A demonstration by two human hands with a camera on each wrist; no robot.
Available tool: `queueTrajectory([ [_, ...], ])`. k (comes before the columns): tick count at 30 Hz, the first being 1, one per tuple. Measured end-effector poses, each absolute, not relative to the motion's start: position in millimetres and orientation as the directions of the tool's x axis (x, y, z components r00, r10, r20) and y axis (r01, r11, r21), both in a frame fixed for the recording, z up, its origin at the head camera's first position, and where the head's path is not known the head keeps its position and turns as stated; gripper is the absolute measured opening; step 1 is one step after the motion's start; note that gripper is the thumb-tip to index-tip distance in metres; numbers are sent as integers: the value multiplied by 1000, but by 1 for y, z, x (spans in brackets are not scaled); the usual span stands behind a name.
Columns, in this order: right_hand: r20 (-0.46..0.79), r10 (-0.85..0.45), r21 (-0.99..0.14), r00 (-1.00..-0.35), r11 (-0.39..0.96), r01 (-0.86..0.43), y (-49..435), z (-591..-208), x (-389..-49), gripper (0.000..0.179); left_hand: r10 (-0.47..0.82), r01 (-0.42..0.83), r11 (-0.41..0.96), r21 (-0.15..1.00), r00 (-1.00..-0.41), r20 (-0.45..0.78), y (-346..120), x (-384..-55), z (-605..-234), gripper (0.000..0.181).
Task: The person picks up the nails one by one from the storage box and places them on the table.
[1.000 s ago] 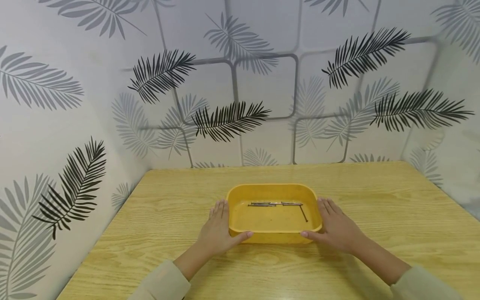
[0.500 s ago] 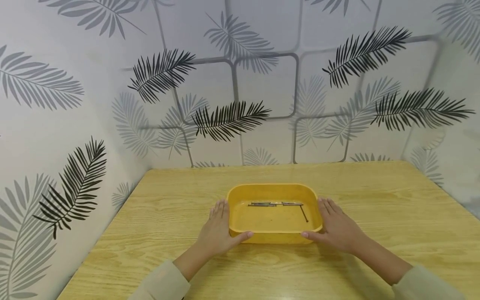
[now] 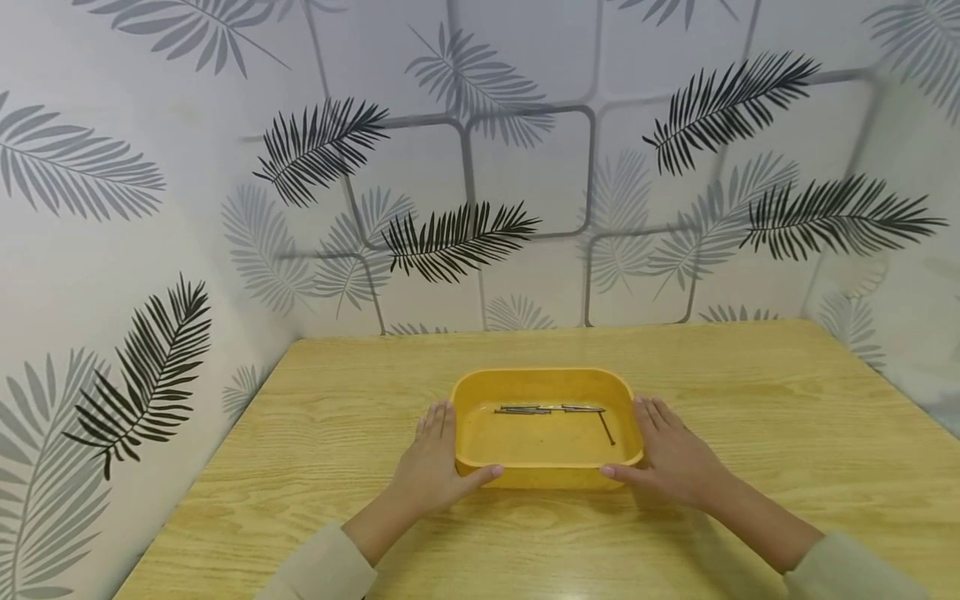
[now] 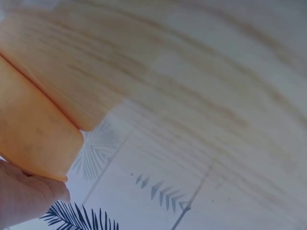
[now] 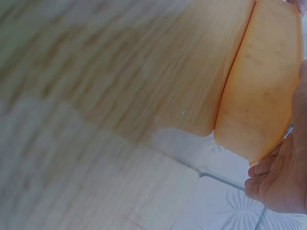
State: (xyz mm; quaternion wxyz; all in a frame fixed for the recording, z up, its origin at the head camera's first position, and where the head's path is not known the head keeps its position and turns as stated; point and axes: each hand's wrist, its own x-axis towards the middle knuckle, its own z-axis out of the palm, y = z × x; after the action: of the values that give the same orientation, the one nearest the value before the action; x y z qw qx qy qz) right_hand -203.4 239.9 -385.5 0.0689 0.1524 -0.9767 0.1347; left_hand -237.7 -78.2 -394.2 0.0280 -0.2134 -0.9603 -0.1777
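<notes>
A yellow plastic tub [image 3: 543,477] with rounded corners stands on the wooden table. Inside it, several metal nails [image 3: 522,409] lie in a row towards the back. A single nail [image 3: 607,428] slants forward at the right end of that row. My left hand [image 3: 435,467] rests along the tub's left side with straight fingers, its thumb on the near rim. Mirroring it, my right hand [image 3: 678,458] lies against the right side, thumb also on the near rim. Both wrist views show the tub's outer wall [image 5: 256,81], with fingertips at its rim.
The light wood-grain table [image 3: 337,417] extends around the tub on all sides. Behind and to the left rise walls [image 3: 525,183] patterned with grey and black leaves. The table's back edge [image 3: 420,337] lies by the far wall.
</notes>
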Motion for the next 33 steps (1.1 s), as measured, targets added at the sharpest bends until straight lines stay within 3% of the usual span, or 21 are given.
queueTrajectory([
  [33,194,-281,-229,-940,919,-322,235,-387,-201,103,396,423,840,339,-906,149,-83,-234,-395,106],
])
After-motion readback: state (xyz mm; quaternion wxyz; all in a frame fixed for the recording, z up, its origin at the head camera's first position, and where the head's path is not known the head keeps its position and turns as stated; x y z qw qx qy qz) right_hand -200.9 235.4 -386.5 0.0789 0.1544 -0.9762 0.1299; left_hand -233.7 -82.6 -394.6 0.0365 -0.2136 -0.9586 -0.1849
